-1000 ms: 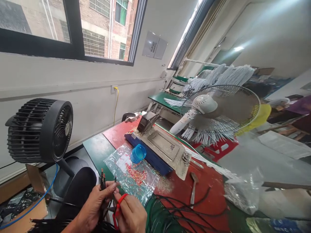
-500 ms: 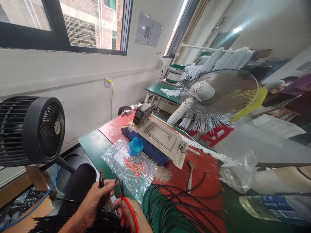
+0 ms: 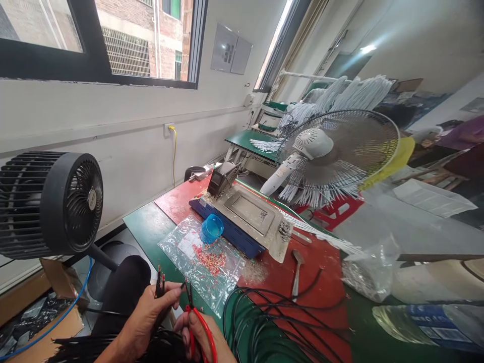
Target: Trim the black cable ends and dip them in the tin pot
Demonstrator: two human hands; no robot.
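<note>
My left hand is closed around a few black cables. Copper and reddish inner wires show at their upper ends. One black cable end pokes out between the thumb and fingertips, beside the blades of the scissors. Red-handled scissors are gripped by my right hand, with the dark blades pointing up. A dense bundle of black cables lies below my hands, over the lap. Loops of black cable spread across the table to the right.
A blue cup and red and yellow scraps sit on a clear plastic bag. Behind them stands a solder-pot-like machine. A spoon lies to its right. A black fan is left, a white fan right.
The cable end between my left fingertips has come right up to the scissor blades. Both hands are otherwise nearly in the same place; the view has shifted slightly.
</note>
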